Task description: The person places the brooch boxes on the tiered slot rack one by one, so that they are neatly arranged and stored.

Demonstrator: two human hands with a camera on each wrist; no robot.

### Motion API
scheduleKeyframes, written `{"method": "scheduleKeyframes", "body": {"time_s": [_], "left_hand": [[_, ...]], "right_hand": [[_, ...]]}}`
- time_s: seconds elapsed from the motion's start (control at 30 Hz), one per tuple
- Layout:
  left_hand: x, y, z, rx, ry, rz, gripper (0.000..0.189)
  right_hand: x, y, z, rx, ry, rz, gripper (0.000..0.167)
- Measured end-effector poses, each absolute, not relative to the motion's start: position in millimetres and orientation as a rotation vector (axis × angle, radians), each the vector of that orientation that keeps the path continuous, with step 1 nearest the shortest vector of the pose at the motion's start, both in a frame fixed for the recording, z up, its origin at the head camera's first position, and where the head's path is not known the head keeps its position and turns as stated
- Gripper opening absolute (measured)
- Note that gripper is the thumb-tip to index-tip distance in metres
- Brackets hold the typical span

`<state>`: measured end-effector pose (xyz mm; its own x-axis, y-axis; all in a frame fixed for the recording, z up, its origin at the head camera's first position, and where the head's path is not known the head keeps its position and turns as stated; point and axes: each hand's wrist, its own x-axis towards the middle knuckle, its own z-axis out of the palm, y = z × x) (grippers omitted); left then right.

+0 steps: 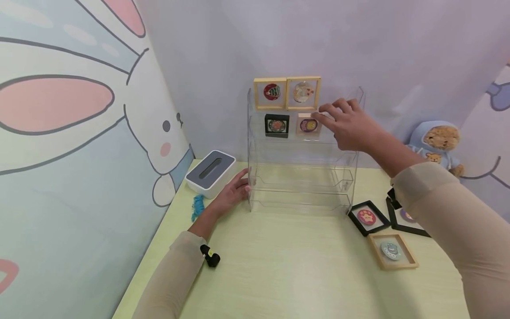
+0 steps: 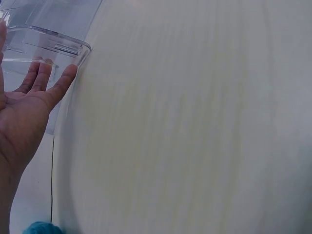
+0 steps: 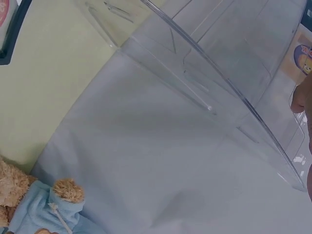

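A clear acrylic tiered rack (image 1: 299,197) stands against the wall. My left hand (image 1: 233,192) touches its left side low down, fingers extended; in the left wrist view the fingers (image 2: 62,85) lie against the clear panel. My right hand (image 1: 348,126) is raised at the rack's upper right, fingers loosely bent, beside a small light-wood frame with a purple badge (image 1: 308,126). Whether a fingertip touches that frame is unclear. Left of it sits a small black frame (image 1: 276,126). On the top tier, two light-wood frames, one with a tree badge (image 1: 272,92), one with a pale badge (image 1: 303,92), stand side by side.
Right of the rack lie a black frame with a red badge (image 1: 366,217), another black frame (image 1: 410,227) and a wooden frame (image 1: 392,251). A teddy bear (image 1: 434,146) sits behind them. At left are a tissue box (image 1: 211,173) and a blue stringy item (image 1: 197,207).
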<state>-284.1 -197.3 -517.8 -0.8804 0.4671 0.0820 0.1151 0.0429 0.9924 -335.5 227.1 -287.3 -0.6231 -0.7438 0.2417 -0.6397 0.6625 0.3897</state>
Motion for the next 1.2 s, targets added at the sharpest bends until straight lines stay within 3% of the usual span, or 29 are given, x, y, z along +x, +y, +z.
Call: {"method": "scheduleKeyframes", "body": {"time_s": [0.77,1.2], "left_hand": [[-284.7,-195.4,-519.2,0.608,2.05,1.927,0.073],[-286.5,-195.6,-519.8,0.604,2.03,1.937,0.072]], "right_hand": [[-311.6,274.1,-306.0,1.11,-2.168,-0.001,0.059],[-275.1,333.4,-349.9,1.071,-2.117,0.055,0.078]]}}
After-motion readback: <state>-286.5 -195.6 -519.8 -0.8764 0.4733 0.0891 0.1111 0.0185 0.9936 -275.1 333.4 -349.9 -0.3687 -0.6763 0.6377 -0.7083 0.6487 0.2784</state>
